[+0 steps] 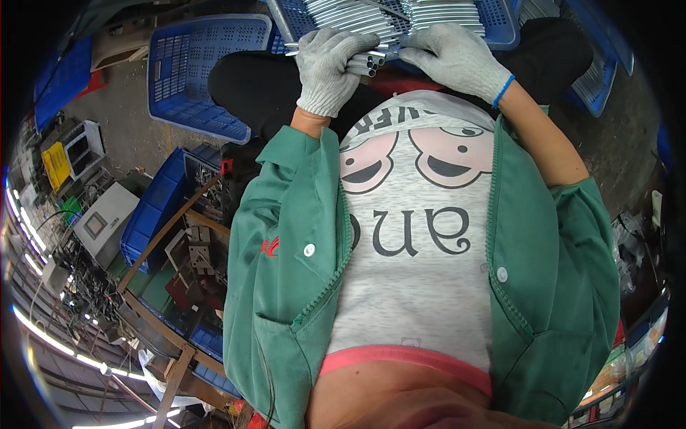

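My left hand (329,75), in a pale knitted work glove, is closed around a small bundle of short silver metal tubes (366,64). Their open round ends point toward my right hand. My right hand (461,63) wears a similar glove with a blue cuff edge. Its fingers are drawn together close to the tubes, and whatever lies between its fingertips is hidden. Just beyond both hands stands a blue plastic crate (506,30). Many long silver tubes (446,16) lie in it in two groups, side by side.
To the left, a blue perforated basket (207,118) stands on the grey floor (128,118). Another blue crate (606,91) with metal tubes is at the right. A blue bin (153,207), a pale control box (107,222) and a wooden frame (175,239) are at my left side.
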{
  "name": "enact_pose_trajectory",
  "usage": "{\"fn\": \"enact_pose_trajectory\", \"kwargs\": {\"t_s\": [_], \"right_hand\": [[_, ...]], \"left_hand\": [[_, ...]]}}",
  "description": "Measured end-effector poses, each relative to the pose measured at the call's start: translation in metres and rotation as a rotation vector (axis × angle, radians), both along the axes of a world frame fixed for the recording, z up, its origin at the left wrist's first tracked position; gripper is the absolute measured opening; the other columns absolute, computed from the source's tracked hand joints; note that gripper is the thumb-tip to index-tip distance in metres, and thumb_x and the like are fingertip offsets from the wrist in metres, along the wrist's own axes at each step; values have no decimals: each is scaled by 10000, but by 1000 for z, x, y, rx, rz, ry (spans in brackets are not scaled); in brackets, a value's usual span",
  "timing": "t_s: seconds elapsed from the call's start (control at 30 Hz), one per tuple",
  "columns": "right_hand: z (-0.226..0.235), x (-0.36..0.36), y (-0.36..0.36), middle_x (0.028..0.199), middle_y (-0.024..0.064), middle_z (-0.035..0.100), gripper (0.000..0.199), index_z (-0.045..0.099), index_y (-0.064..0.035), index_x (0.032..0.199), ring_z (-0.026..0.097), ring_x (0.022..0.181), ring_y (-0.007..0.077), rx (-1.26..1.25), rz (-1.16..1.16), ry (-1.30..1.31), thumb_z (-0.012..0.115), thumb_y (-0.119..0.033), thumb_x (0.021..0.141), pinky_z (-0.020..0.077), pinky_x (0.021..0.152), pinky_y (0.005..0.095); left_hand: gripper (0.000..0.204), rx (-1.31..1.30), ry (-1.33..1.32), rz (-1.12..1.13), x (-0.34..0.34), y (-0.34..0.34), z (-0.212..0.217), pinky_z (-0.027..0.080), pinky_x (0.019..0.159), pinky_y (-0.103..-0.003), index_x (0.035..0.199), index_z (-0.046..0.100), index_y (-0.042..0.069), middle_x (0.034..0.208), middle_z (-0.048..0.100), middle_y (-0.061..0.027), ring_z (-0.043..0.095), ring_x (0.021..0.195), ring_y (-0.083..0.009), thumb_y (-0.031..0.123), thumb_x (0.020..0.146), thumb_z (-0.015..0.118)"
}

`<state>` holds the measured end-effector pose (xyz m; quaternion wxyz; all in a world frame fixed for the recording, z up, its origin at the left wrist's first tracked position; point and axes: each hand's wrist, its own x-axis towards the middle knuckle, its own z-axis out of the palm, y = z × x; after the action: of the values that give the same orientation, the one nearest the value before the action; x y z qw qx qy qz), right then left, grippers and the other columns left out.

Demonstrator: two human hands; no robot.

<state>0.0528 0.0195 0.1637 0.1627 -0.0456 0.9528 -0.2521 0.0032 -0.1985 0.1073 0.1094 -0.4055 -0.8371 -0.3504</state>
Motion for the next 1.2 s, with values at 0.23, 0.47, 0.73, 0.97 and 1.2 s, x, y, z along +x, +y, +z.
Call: {"fn": "enact_pose_trajectory", "kwargs": {"t_s": [0.23, 0.47, 0.73, 0.97, 1.2], "right_hand": [[-17, 0, 10, 844, 110, 738, 369, 764, -67, 1049, 660, 689, 303, -105, -154, 38, 569, -361, 944, 512, 650, 389], [-52, 15, 35, 974, 136, 747, 451, 732, -21, 1092, 692, 829, 351, -31, -299, 144, 544, -405, 948, 528, 738, 420], [-40, 40, 43, 1018, 141, 747, 410, 682, -30, 1168, 699, 852, 340, -99, -413, 16, 564, -358, 951, 530, 766, 402], [-36, 50, 48, 1017, 141, 748, 393, 670, -24, 1197, 703, 850, 309, -140, -414, -50, 584, -319, 952, 529, 769, 378], [-39, 44, 49, 1004, 135, 748, 367, 678, -25, 1160, 699, 835, 316, -161, -389, -75, 594, -315, 951, 527, 751, 387]], "left_hand": [[220, -125, -33, 27, -11, 4, -15, 460, 862, -365, 964, 763, 206, 860, 731, 58, 630, 780, -190, 202, 746, 739], [320, -584, -366, 84, -41, 18, -71, 510, 751, -390, 1080, 757, 212, 899, 724, -43, 667, 784, -279, 122, 805, 619], [276, -706, -77, 63, -91, 59, -98, 533, 728, -451, 1114, 736, 211, 939, 734, -71, 697, 806, -322, 213, 894, 569], [274, -851, 55, 75, -123, 64, -127, 545, 746, -466, 1109, 734, 209, 917, 734, -79, 700, 820, -337, 198, 900, 557], [271, -1146, -93, 127, -120, 48, -112, 557, 779, -465, 1106, 732, 209, 981, 742, -77, 704, 883, -338, 191, 903, 553]]}}
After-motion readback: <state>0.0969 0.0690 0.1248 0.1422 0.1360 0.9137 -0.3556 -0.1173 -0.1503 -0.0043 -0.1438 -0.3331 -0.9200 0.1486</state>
